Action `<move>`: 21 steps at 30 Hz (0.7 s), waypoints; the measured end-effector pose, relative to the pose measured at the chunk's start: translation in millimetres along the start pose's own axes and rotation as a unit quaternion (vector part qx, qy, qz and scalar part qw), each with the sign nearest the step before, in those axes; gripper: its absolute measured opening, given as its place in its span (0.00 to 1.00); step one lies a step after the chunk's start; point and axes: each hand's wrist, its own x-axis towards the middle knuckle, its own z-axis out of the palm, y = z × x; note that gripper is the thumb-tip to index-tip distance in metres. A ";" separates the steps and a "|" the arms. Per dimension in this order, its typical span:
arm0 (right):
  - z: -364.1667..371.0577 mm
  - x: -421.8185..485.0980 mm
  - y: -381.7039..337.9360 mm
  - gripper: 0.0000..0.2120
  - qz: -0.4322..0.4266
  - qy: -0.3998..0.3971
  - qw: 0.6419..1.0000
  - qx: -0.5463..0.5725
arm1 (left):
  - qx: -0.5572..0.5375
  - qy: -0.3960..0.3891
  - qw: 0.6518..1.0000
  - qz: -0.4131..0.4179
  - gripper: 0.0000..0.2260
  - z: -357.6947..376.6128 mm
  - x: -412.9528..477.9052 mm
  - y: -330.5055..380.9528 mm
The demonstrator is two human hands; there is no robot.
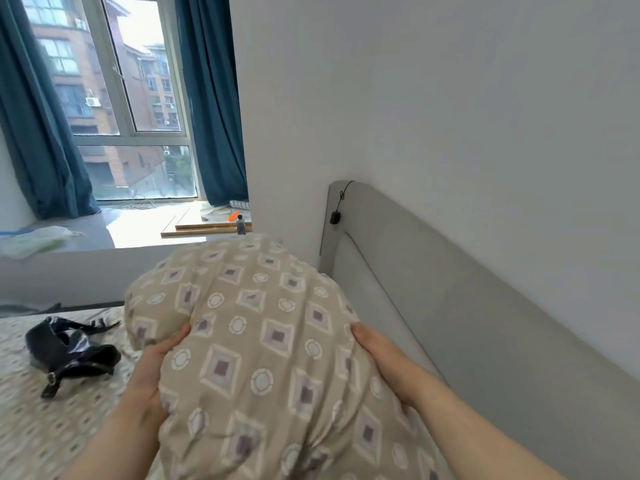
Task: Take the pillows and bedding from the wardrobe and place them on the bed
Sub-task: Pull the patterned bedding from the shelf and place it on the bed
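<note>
Near the head of the bed (52, 427), just beside the grey headboard (467, 306), a plump pillow (256, 341) in a beige cover with diamond and ring motifs is held out in front of the person, one hand pressed to each flank. The left hand (152, 372) cups its left side with the thumb laid over the top, and the right hand (384, 358) clamps the opposite side, so both sets of fingers are grasping the pillow. It looks light, soft and bulky; the cover dimples where the thumbs press, so a wide two-sided hold at mid-length seems the safest way to keep it from sagging or folding. Whether its far end already rests on the mattress cannot be told, because the pillow hides whatever lies beneath it. Most fingers are tucked out of sight behind the fabric. A black strappy item (69, 351) lies on the patterned sheet to the left, well apart; what it is stays unclear. No wardrobe is in view.
</note>
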 end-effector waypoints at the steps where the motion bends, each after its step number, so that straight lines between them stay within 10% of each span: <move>1: 0.1 16.3 9.4 0.27 0.020 -0.031 0.999 0.028 | 0.004 0.000 1.000 -0.003 0.13 -6.6 15.6 -5.2; 9: 4.5 106.5 110.6 0.18 0.001 0.085 0.995 -0.051 | 0.202 0.065 0.977 -0.024 0.08 -52.6 170.2 -59.0; 21: -27.3 232.0 289.3 0.18 -0.045 0.276 0.949 -0.148 | 0.386 0.052 0.915 0.103 0.33 -74.7 357.8 -194.4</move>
